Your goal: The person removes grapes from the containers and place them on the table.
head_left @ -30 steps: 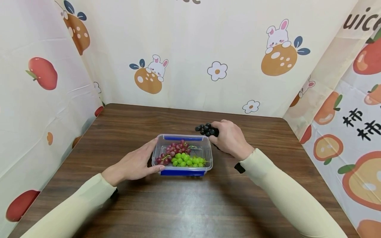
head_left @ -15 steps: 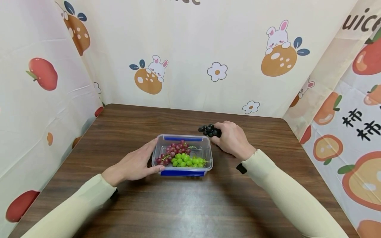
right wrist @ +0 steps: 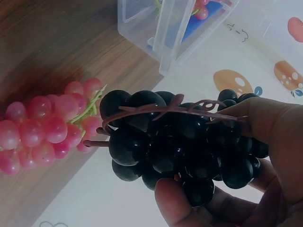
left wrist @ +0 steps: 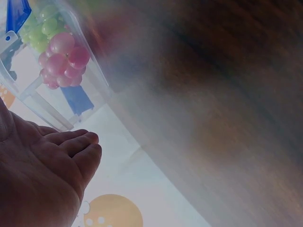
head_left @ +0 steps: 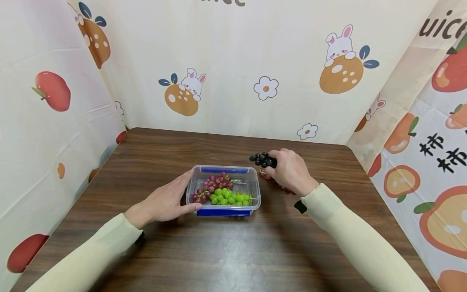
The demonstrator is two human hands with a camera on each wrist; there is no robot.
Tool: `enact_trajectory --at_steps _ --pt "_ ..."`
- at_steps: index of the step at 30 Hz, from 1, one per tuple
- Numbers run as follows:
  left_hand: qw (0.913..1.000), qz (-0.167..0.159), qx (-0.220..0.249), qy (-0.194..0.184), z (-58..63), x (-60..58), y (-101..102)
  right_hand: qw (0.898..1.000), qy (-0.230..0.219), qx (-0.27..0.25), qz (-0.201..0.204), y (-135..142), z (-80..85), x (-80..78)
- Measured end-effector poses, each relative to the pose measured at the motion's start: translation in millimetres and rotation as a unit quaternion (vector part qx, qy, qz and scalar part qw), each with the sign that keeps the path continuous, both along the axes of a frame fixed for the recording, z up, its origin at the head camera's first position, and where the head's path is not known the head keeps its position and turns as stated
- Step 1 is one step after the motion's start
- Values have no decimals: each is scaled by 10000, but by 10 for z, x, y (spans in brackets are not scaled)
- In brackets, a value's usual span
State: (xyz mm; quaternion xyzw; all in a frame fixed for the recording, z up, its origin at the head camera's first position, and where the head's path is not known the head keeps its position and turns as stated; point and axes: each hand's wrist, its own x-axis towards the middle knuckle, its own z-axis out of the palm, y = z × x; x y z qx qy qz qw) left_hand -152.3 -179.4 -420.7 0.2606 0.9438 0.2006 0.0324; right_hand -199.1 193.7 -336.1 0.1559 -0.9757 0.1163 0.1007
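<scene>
A clear plastic box (head_left: 256, 186) with blue clips stands on the table. Inside it, red grapes (head_left: 215, 182) lie at the left and green grapes (head_left: 230, 197) at the front. My left hand (head_left: 166, 202) rests against the box's left side, fingers along the wall and thumb at the front rim. My right hand (head_left: 290, 168) grips a bunch of black grapes (right wrist: 161, 142) by its brown stem, held up just right of the box. Under that hand, another bunch of red grapes (right wrist: 47, 123) lies on the table, partly hidden in the head view.
The brown wooden table (head_left: 219, 255) carries the box near its middle. Behind and at both sides hang pale curtains (head_left: 233, 61) printed with fruit and rabbits, close to the table's edges.
My right hand has moved to the right with the black grapes, away from the box. More of the red bunch on the table now shows beneath it. My left hand stays put.
</scene>
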Motion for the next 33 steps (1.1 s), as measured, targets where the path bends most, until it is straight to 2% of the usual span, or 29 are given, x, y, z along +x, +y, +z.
enact_trajectory --at_steps 12,24,33 --pt "10000 -25 0 30 1 1 -4 9999 -115 26 -110 66 -24 -12" --pt "9999 -55 64 80 -14 -4 -7 9999 74 -7 -73 154 -35 -16" --pt "10000 -41 11 72 -10 -9 -11 9999 35 61 -148 219 -26 -20"
